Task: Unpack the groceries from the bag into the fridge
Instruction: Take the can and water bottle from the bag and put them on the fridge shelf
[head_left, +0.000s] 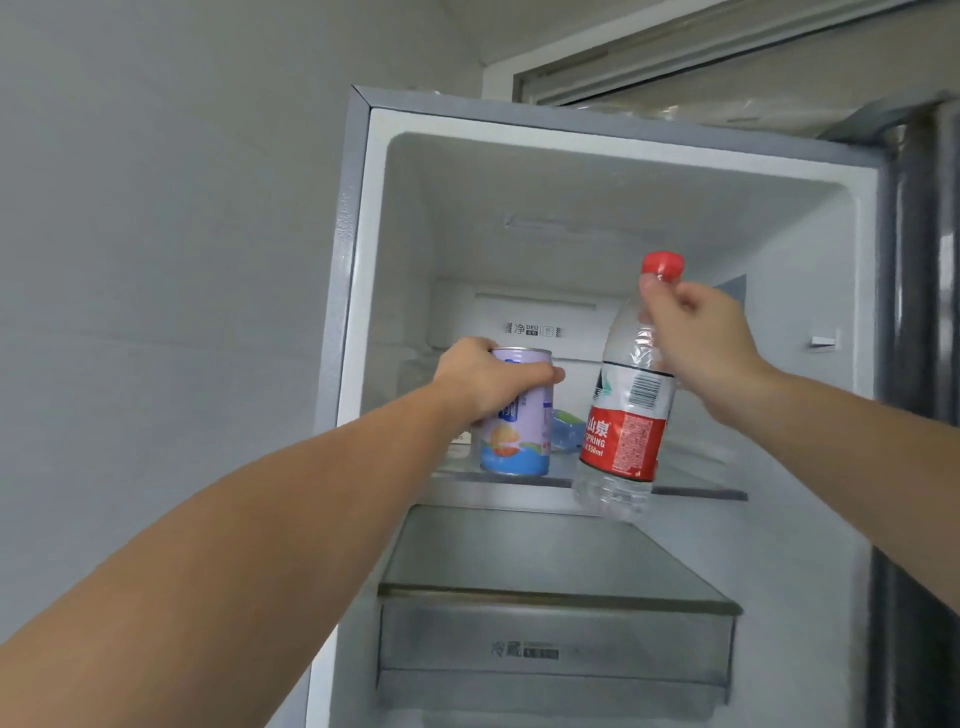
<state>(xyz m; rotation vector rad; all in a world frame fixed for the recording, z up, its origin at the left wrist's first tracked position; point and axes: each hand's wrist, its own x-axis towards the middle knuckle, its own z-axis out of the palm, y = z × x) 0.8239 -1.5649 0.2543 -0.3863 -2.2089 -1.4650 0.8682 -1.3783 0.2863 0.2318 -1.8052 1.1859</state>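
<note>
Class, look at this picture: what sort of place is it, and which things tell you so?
Probably a home kitchen. An open fridge fills the view, a can stands on its glass shelf, and a water bottle is held near it.

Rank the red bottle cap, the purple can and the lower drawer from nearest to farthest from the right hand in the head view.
1. Red bottle cap: just above the right hand.
2. Purple can: to the left, on the upper shelf.
3. Lower drawer: well below.
</note>
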